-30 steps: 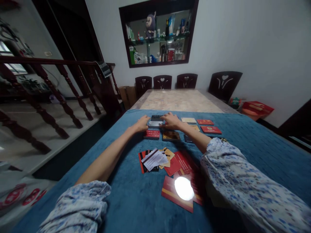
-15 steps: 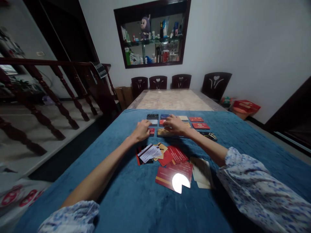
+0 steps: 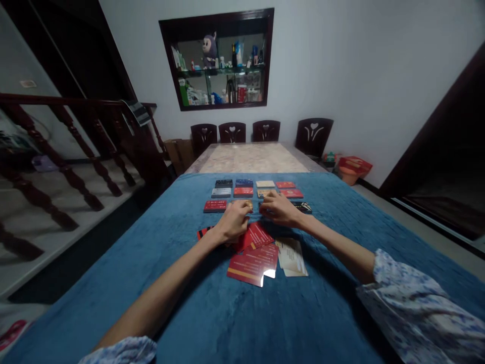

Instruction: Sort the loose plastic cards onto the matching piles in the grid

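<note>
Stacks of cards lie in rows on a blue cloth point(image 3: 182, 303). My left hand point(image 3: 234, 222) has its fingers curled over the front-row gold card stack point(image 3: 246, 203), covering much of it. To its left sits a dark red card stack point(image 3: 214, 205). My right hand point(image 3: 280, 208) is closed just right of it, fingers bent down at a front-row stack that the hand mostly hides. A black patterned card stack point(image 3: 303, 207) lies beyond its wrist. Loose red cards point(image 3: 252, 264) and cream cards point(image 3: 292, 257) are spread nearer me, partly under my left forearm.
Further stacks, including a silver one point(image 3: 221, 192), a bright red one point(image 3: 243, 191) and a blue one point(image 3: 244, 182), stand behind my hands. The bare tabletop point(image 3: 253, 157) extends to several dark chairs point(image 3: 266, 130). A stair railing point(image 3: 71, 101) runs along the left.
My left hand has moved from beside the dark red stack to the gold stack. My right hand has left the gold stack for the one to its right. The view has turned right.
</note>
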A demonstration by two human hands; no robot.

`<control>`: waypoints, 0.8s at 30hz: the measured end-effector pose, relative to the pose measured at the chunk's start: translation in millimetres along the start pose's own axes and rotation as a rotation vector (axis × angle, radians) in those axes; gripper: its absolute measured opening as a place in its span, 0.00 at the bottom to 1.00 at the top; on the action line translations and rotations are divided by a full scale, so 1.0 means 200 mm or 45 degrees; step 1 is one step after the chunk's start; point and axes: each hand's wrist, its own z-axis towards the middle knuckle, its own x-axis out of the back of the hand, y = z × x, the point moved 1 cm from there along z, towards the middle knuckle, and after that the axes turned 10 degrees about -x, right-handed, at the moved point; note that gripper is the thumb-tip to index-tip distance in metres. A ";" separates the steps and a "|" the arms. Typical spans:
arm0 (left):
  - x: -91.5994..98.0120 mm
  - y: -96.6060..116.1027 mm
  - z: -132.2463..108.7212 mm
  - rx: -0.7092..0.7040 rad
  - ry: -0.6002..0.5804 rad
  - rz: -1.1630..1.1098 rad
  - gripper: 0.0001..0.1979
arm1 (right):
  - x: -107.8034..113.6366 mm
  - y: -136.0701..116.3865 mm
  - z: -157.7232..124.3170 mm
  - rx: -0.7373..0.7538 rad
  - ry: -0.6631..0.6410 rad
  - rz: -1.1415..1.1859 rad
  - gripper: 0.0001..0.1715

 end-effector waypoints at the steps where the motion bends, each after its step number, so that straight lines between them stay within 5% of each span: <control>1: 0.00 0.02 0.00 -0.020 -0.002 -0.005 0.15 | 0.01 0.00 -0.03 -0.001 0.007 0.009 0.13; 14: -0.05 0.36 -0.03 -0.268 -0.140 -0.036 0.09 | -0.03 0.03 -0.40 0.101 0.042 0.230 0.12; 24: -0.07 0.56 -0.05 -0.444 -0.357 -0.113 0.05 | -0.03 0.00 -0.57 0.102 -0.054 0.283 0.22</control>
